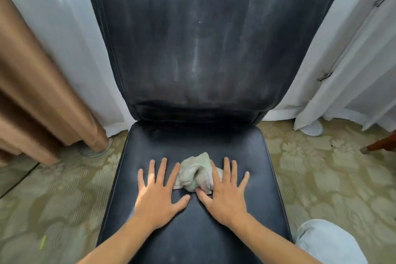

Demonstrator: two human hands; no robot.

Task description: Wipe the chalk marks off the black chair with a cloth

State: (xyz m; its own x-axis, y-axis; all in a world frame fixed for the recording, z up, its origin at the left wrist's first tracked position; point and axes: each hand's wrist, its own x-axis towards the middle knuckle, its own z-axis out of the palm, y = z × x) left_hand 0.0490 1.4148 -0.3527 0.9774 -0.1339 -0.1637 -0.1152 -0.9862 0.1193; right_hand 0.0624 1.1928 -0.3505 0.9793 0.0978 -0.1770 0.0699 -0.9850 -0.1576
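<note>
Head view, ordered from the viewer outward, with all places given relative to the black chair (192,231). Nearest, at the chair's front right corner, a knee in pale blue denim (327,242) enters the frame. Two bare forearms reach in over the front edge of the seat. The left hand (159,196) lies flat, palm down, on the middle of the seat, its fingers straight and spread, holding nothing; its index finger runs alongside the left edge of the cloth (196,174). The right hand (225,194) also lies flat with fingers spread; its index finger rests over the right side of the cloth and its thumb touches the cloth's near edge, without curling round it. The cloth, a crumpled pale green-grey rag, sits on the seat centre between the two hands, just beyond the thumbs. Beyond the seat rises the chair's backrest (214,38), whose dark surface carries pale vertical chalk marks (196,55), plainest down its middle, with fainter smears to either side. The seat itself shows a thin grey haze. On both sides of the chair lies a patterned green-beige carpet (310,167). Left of the backrest hangs a brown curtain (42,96), with a white sheer curtain (70,34) between it and the chair; more white curtain hangs right of the backrest. A reddish wooden furniture leg (381,143) shows at the far right of the carpet.
</note>
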